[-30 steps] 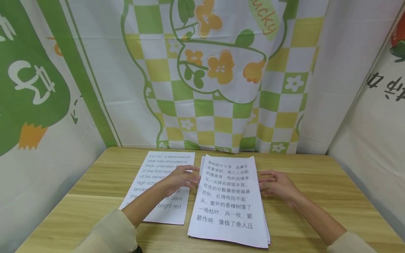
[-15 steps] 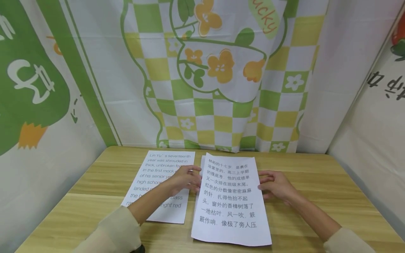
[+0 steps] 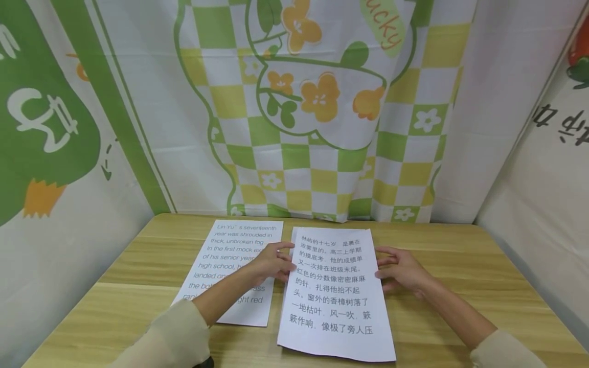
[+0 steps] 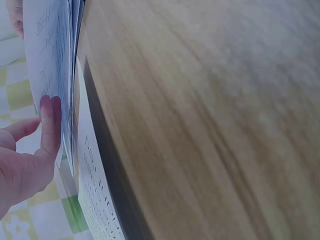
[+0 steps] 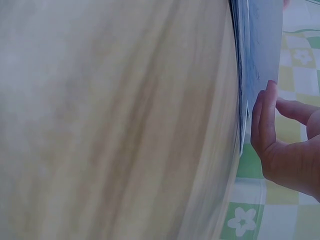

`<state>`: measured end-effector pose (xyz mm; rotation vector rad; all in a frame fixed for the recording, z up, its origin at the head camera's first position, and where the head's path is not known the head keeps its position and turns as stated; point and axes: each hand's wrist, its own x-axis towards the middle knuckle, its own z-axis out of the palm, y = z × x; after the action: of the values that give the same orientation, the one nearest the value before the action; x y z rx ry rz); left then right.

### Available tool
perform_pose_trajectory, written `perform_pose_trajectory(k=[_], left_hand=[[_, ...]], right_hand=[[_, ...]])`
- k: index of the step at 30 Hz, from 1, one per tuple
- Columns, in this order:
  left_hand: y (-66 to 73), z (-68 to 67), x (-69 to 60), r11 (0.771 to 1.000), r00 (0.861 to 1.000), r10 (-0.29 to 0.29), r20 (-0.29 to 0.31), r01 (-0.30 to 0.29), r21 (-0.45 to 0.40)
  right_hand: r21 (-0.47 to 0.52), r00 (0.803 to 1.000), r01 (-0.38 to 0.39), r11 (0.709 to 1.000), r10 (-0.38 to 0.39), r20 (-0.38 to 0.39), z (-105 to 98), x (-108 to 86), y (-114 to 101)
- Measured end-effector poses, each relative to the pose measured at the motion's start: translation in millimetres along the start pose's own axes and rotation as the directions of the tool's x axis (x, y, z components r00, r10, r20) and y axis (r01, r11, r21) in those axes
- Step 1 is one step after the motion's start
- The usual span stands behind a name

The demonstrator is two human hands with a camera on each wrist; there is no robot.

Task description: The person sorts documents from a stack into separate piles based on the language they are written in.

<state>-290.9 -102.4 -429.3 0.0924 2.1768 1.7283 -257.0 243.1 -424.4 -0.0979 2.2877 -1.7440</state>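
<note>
A white sheet with large printed Chinese characters [image 3: 333, 301] lies tilted up slightly in the head view, its near edge bowed. My left hand [image 3: 270, 263] holds its left edge, the thumb at the rim and the fingers against the underside in the left wrist view. On the opposite edge, my right hand [image 3: 404, 272] pinches the same sheet, with the fingers [image 5: 269, 117] beneath it. More paper [image 4: 74, 30] shows under it as a thin layered stack, mostly hidden; how many sheets the hands hold is unclear.
Left of the stack lies a sheet printed in English [image 3: 241, 243], partly covered by my left forearm. The wooden table [image 3: 442, 332] meets a patterned curtain [image 3: 299, 158] at the back, and pale walls stand on both sides.
The Chinese-printed sheet has shifted slightly right and now covers the lower paper's front right corner. Both hands have moved in a little, closer onto its edges.
</note>
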Motion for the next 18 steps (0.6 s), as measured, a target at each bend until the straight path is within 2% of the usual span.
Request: perform_pose_trajectory(k=[6,18], left_hand=[[1.3,4.7,1.2,1.0,1.0,-0.016,-0.012,0.016,0.026],[1.8,7.8,5.6,1.0,1.0,-0.016,-0.01,0.017,0.018]], right_hand=[[0.024,0.999,-0.012,1.0,0.011,0.031,0.2,0.2,0.2],[0.008,1.0,-0.011,1.0,0.011,0.017,-6.7,-0.1,-0.8]])
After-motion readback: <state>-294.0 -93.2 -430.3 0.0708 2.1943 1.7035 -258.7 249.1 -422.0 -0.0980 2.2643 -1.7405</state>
